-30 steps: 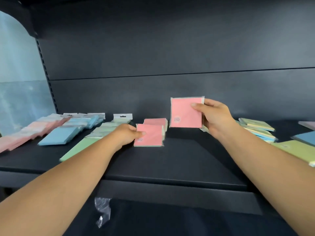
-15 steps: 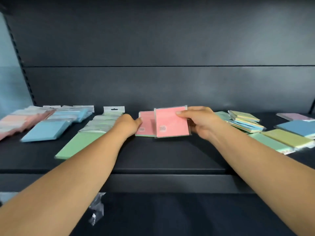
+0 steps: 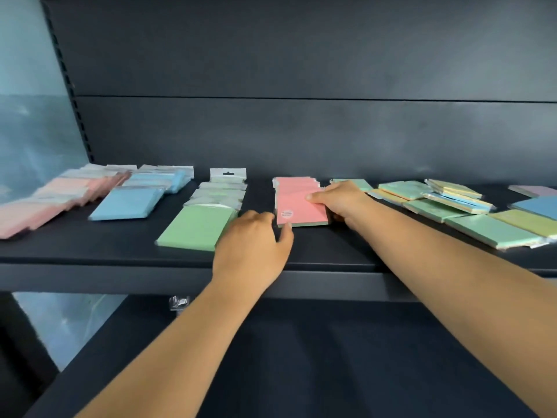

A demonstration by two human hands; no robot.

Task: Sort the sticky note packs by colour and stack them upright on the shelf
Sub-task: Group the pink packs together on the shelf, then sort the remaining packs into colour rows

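Note:
A pink sticky note pack (image 3: pixel 301 211) lies flat on top of a row of pink packs (image 3: pixel 294 184) in the middle of the dark shelf (image 3: pixel 331 251). My right hand (image 3: pixel 339 200) grips its right edge, thumb on top. My left hand (image 3: pixel 253 245) rests on the shelf in front, its fingertips touching the pack's front left corner. To the left lie leaning rows of green packs (image 3: pixel 202 224), blue packs (image 3: pixel 129 202) and pale pink packs (image 3: pixel 39 203).
At the right lies an unsorted heap of green, yellow and blue packs (image 3: pixel 452 200), with a blue pack (image 3: pixel 536 206) and a lilac one (image 3: pixel 533 190) at the far right. A lower shelf (image 3: pixel 301 357) runs beneath my arms. A scrap of clear wrapper (image 3: pixel 177 303) hangs under the shelf edge.
My right hand has brought the pink pack down from upright in the air onto the pink row. My left hand has slid back from the row toward the shelf's front.

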